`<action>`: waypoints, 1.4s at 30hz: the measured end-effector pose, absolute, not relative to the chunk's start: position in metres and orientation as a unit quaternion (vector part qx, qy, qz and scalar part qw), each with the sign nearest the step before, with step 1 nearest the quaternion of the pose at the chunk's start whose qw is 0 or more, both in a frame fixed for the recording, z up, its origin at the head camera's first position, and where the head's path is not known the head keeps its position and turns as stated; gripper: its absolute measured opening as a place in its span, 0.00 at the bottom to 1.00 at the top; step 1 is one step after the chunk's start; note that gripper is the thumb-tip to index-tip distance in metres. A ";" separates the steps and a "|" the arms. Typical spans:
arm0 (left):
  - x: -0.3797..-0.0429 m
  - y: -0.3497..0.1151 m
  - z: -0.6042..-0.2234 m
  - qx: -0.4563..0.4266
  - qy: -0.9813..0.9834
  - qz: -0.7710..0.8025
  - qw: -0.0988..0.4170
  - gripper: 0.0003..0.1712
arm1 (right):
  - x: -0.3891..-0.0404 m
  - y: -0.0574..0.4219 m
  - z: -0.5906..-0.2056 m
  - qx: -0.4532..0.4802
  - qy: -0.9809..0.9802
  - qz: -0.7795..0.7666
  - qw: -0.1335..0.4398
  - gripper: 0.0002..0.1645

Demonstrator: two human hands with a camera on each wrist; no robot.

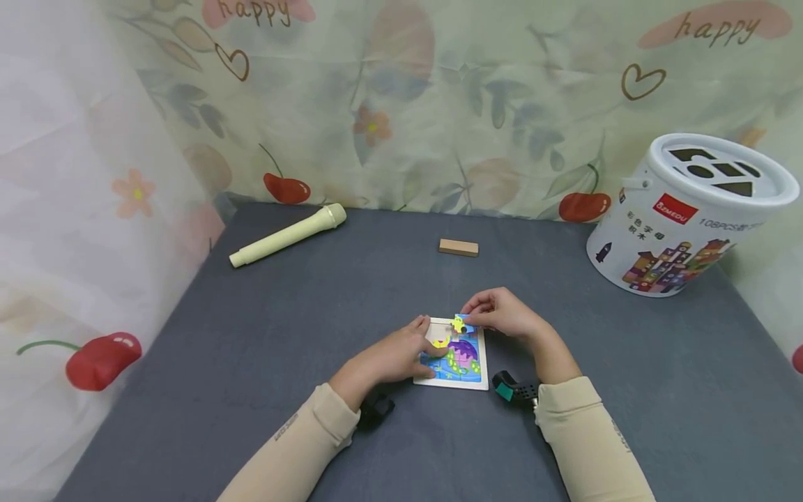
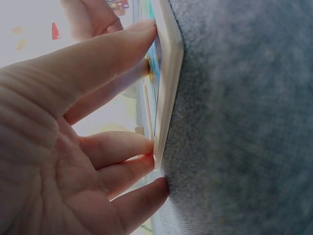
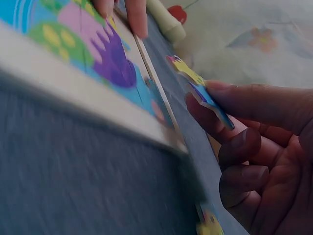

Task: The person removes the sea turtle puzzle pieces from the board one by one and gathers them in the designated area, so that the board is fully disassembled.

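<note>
A small jigsaw puzzle in a pale wooden frame [image 1: 451,384] lies on the dark table, showing a purple, pink, green and blue picture. Between thumb and index finger, my right hand [image 1: 507,315] pinches a yellow and blue puzzle piece [image 3: 203,90], held above the frame's far right corner. My left hand [image 1: 399,352] rests on the left side of the puzzle with its fingers spread. In the left wrist view its thumb [image 2: 107,54] touches the puzzle, and other fingertips meet the frame's edge. Low in the right wrist view is another piece [image 3: 210,224], partly cut off.
Behind the puzzle lies a small wooden block [image 1: 459,247]. A cream microphone-shaped stick [image 1: 288,236] is at the back left. At the back right stands a white bucket [image 1: 684,216] with shaped holes in its lid. Patterned curtains [image 1: 401,104] border the table.
</note>
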State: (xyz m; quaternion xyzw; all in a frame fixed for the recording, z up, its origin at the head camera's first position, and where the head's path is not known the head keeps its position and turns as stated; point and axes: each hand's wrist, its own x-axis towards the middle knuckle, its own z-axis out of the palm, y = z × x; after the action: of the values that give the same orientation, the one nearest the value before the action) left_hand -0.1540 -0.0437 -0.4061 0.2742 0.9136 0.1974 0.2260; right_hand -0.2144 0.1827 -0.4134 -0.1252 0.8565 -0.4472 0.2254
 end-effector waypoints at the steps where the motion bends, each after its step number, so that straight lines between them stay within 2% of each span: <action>1: -0.154 -0.043 -0.406 0.274 0.914 0.198 0.226 0.26 | -0.215 0.187 -0.413 -0.122 0.859 -0.443 0.224 0.14; 24: -0.153 -0.043 -0.412 0.275 0.916 0.204 0.212 0.26 | -0.213 0.288 -0.411 -0.092 0.856 -0.450 0.235 0.20; 42: -0.151 -0.044 -0.411 0.274 0.916 0.204 0.212 0.26 | -0.217 0.305 -0.411 -0.096 0.873 -0.412 0.244 0.20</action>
State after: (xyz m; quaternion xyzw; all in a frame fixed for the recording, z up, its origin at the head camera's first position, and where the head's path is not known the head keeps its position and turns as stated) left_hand -0.1514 -0.0440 -0.4108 0.2743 0.9156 0.2041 0.2116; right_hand -0.2168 0.3046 -0.4114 -0.0961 0.8726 -0.4121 0.2440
